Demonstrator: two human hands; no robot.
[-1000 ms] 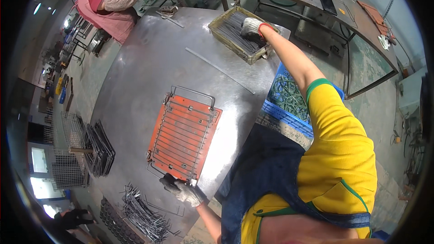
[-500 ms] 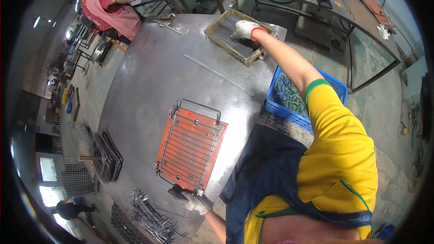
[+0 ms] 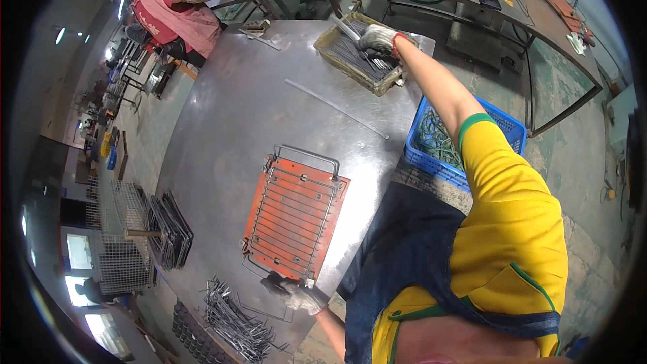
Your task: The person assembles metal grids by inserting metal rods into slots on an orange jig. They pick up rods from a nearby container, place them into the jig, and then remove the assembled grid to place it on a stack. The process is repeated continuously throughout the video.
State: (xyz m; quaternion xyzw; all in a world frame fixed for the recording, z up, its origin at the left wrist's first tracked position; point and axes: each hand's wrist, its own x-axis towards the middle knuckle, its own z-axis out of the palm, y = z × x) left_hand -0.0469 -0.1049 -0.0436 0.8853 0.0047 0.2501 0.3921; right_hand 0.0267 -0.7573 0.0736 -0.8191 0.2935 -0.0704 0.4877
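Observation:
My right hand (image 3: pixel 377 40), in a white glove with a red cuff, is closed round a bunch of thin metal rods (image 3: pixel 346 29) and lifts one end of them over a yellowish bin (image 3: pixel 373 86). More grey rods lie inside. Down at the near end of an orange plate (image 3: pixel 291 219), my gloved left hand (image 3: pixel 296 293) has its dark fingertips bent over the wire loop there. A wire rack (image 3: pixel 330 219) with several parallel cross rods lies on that plate, and another wire loop (image 3: pixel 310 152) stands at its far end.
A flat bar (image 3: pixel 337 108) lies on the metal table (image 3: pixel 222 135). Loose rods (image 3: pixel 236 317) are heaped at the near left, beside stacked dark frames (image 3: pixel 172 229). A blue crate (image 3: pixel 438 174) with green straps stands right of the table. Another person (image 3: pixel 172 17) works at the far left.
My right hand has gathered rods from the bin and raised one end of the bunch. My left hand stays at the plate's near end. The whole view has shifted slightly.

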